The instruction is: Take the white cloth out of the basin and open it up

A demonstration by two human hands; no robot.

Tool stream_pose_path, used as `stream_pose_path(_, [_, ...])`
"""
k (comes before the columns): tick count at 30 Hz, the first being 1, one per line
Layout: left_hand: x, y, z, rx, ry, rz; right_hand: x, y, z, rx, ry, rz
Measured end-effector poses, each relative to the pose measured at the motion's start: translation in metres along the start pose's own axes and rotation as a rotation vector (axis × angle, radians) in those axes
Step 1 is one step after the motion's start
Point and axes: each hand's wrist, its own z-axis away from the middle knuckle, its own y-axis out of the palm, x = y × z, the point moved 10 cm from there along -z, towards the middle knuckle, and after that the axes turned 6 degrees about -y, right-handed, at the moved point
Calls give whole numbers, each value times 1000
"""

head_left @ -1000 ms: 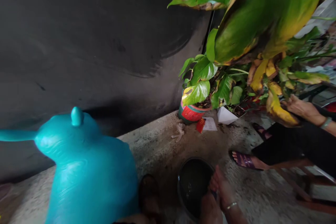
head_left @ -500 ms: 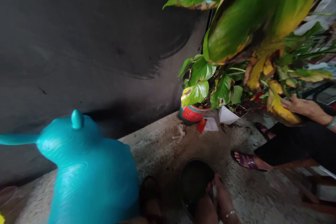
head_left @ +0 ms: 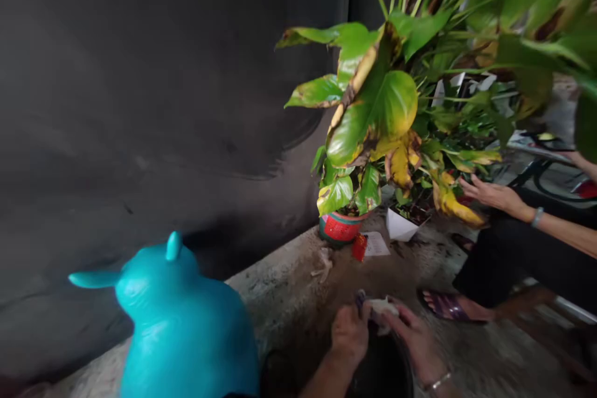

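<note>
White crumpled cloth (head_left: 381,310) is pinched between both hands above the dark round bucket (head_left: 390,368). Left hand (head_left: 349,331) closes its fingers on the cloth's left edge; right hand (head_left: 416,339), with a thin bracelet, grips the right edge. Left of the bucket stands a turquoise plastic watering can (head_left: 184,336). Behind the bucket, a red-green pot (head_left: 339,227) carries a yellowing leafy plant (head_left: 377,112). Right of the bucket, another person's hand (head_left: 489,194) touches the leaves.

glossy smooth teal plastic watering can (head_left: 186,336); rough gritty concrete floor (head_left: 289,273); matt dark wall (head_left: 140,74); waxy leaves (head_left: 377,112); white paper pot wrap (head_left: 400,227); pale crumpled cloth (head_left: 381,310) in hands.
</note>
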Motion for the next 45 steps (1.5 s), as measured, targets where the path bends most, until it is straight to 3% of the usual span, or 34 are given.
stream_pose_path(5, [-56, -100, 23, -107, 129, 193, 113, 61, -13, 254, -270, 267])
stream_pose_path(8, [-84, -163, 59, -41, 250, 434, 162, 118, 0, 460, -342, 224])
stream_pose_path(10, [-93, -206, 88, -64, 301, 511, 188, 156, 12, 542, -361, 140])
stream_pose_path(12, [-92, -243, 114, -132, 318, 510, 208, 193, 24, 583, -353, 85])
stream_pose_path(15, [-78, -280, 145, -170, 338, 558, 237, 248, 49, 681, -423, 60])
stream_pose_path(19, [-30, -317, 175, -256, 264, 541, 267, 293, 75, 672, -534, 108])
stream_pose_path(23, [14, -357, 213, -559, 211, 268, 270, 335, 108, 750, -569, 226])
stream_pose_path(25, [20, -355, 223, -493, 255, 229, 265, 360, 131, 880, -591, 240])
stream_pose_path(27, [25, -345, 225, -316, 274, 320, 259, 378, 150, 990, -618, 250])
stream_pose_path(29, [32, -343, 228, -239, 265, 409, 254, 388, 160, 1046, -632, 272])
stream_pose_path(34, [51, -362, 238, -279, 232, 499, 248, 393, 172, 1133, -632, 354])
stream_pose_path(37, [52, -386, 251, -380, 272, 498, 238, 390, 174, 1165, -600, 386])
stream_pose_path(41, [40, -420, 274, -559, 336, 430, 205, 388, 174, 1217, -505, 401])
stream_pose_path(45, [19, -423, 284, -546, 373, 311, 190, 392, 178, 1225, -492, 381])
